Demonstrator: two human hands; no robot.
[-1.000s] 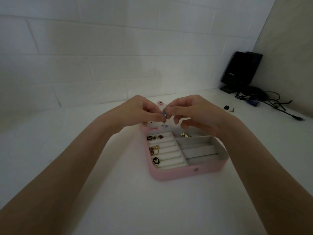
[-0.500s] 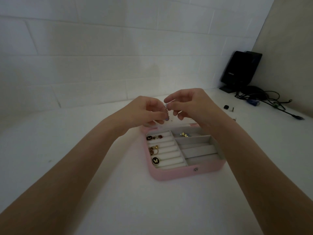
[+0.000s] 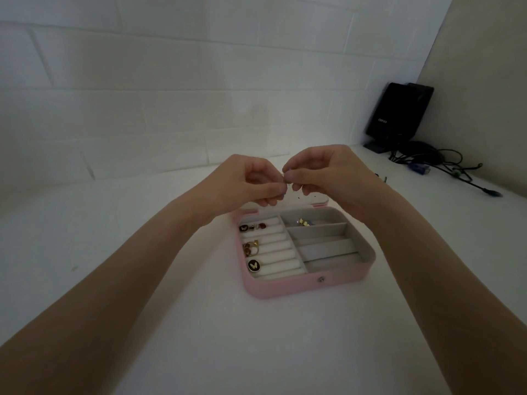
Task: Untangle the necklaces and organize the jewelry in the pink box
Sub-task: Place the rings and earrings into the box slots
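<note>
Surface (image 3: 199,323) is plain white and matte, meeting a white block wall; lighting is dim. I note a black speaker (image 3: 397,115) and tangled cables (image 3: 445,163) in the far right corner. Pink box (image 3: 299,286) lies open, rounded corners, grey felt compartments, padded ring rolls holding gold rings (image 3: 251,248). Above its rear edge, left hand (image 3: 251,183) and right hand (image 3: 322,172) each keep a narrow pinching grip on a small jewelry piece (image 3: 285,178), too small to identify.

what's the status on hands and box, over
Left hand and right hand pinch a small jewelry piece above the open pink box. Nothing in the way.
</note>
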